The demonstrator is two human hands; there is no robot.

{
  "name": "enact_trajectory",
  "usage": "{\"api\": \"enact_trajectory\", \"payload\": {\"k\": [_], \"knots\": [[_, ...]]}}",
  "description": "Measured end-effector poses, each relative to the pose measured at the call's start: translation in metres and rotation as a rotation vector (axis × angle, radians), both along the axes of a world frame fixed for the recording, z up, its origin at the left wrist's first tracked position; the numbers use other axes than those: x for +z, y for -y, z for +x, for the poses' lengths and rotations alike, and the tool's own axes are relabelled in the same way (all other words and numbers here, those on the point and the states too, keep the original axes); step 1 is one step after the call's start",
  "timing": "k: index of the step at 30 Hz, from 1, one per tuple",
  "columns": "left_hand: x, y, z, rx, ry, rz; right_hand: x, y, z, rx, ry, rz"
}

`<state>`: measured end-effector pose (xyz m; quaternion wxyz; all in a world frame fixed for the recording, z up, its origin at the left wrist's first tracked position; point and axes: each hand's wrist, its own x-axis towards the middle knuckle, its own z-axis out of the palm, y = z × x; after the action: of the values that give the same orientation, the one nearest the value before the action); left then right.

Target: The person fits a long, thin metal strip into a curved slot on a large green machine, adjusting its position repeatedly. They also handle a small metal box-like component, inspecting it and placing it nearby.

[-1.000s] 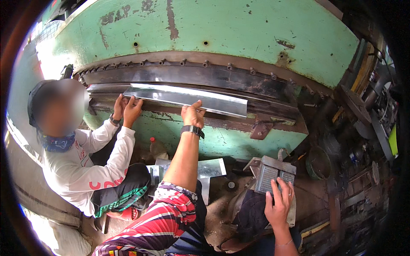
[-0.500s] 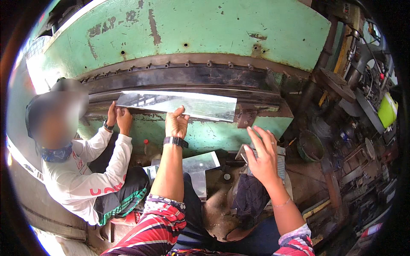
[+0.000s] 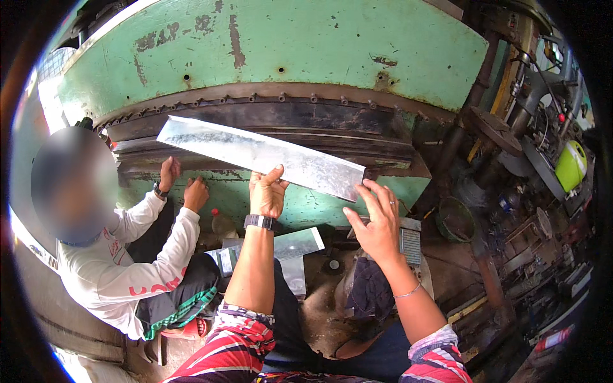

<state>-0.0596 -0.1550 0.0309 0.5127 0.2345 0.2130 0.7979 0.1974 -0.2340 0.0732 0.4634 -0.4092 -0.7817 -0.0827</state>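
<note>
A long, shiny sheet-metal strip (image 3: 255, 153) with a bent edge is held tilted in front of the green machine, its left end higher. My left hand (image 3: 267, 195) is closed on its lower edge near the middle, thumb on top. At the strip's right end is my right hand (image 3: 378, 220), fingers spread, fingertips at the corner; whether they touch it I cannot tell. A co-worker's hands (image 3: 182, 185) are at the left, apart from the strip.
The green press machine (image 3: 319, 45) with its dark bed spans the back. More metal sheets (image 3: 294, 246) lie below my left forearm. A dark cloth (image 3: 371, 287) lies by my right forearm. The co-worker (image 3: 153, 255) crouches at left. Tools and a bucket (image 3: 455, 219) crowd the right.
The strip has lifted off the machine's bed and tilted, its left end rising. The co-worker's hands have let go of it. My right hand has moved left to the strip's right end.
</note>
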Motion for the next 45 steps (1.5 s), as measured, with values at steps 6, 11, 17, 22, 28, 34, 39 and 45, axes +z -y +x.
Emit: {"api": "enact_trajectory", "payload": {"k": [6, 11, 17, 22, 28, 34, 39, 45], "knots": [[-0.001, 0.002, -0.006, -0.062, -0.040, 0.089, -0.043, -0.030, 0.012, 0.048, -0.703, -0.449], [0.002, 0.005, -0.006, -0.076, -0.010, 0.115, -0.032, -0.057, 0.008, 0.331, -1.024, -0.720], [0.003, 0.008, -0.002, -0.044, -0.120, 0.020, -0.032, -0.072, -0.001, 0.348, -1.127, -0.812], [0.007, 0.009, -0.003, -0.042, -0.064, 0.044, -0.035, -0.075, -0.002, 0.423, -1.192, -0.876], [0.000, 0.005, -0.005, -0.011, -0.022, -0.011, -0.032, -0.076, -0.010, 0.488, -1.241, -0.937], [-0.018, -0.024, -0.017, 0.063, -0.021, -0.094, -0.044, -0.119, -0.025, 0.486, -1.265, -1.042], [-0.015, -0.047, -0.016, 0.111, -0.003, -0.121, -0.060, -0.163, -0.036, 0.476, -1.252, -1.110], [-0.030, -0.093, -0.038, 0.186, 0.089, -0.216, -0.065, -0.207, -0.056, 0.464, -1.203, -1.150]]}}
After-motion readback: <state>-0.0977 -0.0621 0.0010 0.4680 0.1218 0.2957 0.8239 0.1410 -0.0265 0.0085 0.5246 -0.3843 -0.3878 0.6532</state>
